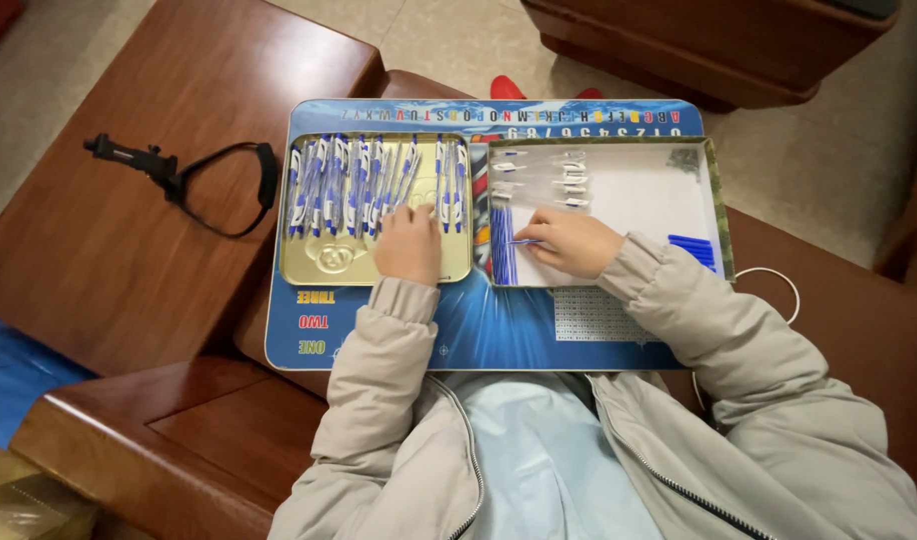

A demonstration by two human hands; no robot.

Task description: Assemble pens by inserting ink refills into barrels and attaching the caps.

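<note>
Two trays point(324, 262); right hand point(574, 243) pinching one blue refill point(525, 241).

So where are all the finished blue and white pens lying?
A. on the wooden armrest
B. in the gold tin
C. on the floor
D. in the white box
B: the row of pens lies in the gold tin, under the left hand, while the white box holds only loose parts.
</note>
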